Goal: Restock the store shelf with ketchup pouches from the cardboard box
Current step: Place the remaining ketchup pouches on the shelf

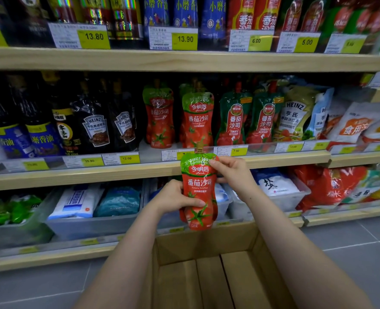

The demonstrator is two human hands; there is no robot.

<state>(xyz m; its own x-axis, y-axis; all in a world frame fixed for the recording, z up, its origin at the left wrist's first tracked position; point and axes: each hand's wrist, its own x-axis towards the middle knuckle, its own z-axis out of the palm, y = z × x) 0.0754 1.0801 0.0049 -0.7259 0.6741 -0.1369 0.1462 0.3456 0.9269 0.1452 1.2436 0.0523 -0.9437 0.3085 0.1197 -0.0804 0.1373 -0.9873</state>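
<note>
I hold a red and green ketchup pouch point(198, 186) upright above the open cardboard box point(206, 244), just below the middle shelf's front edge point(140, 170). My left hand point(175, 196) grips its lower left side, thumb across the front. My right hand point(231, 169) pinches its upper right corner. Two matching pouches point(196, 119) stand on the middle shelf directly above, one more point(160, 117) to their left. The box's visible bottom shows bare flaps.
Dark sauce bottles point(95, 128) fill the middle shelf's left. Green-topped ketchup pouches point(233, 121) and Heinz dressing pouches point(296, 117) stand to the right. Bins of bagged goods point(90, 226) line the lower shelf. Price tags run along the rails. Grey floor tiles lie on both sides of the box.
</note>
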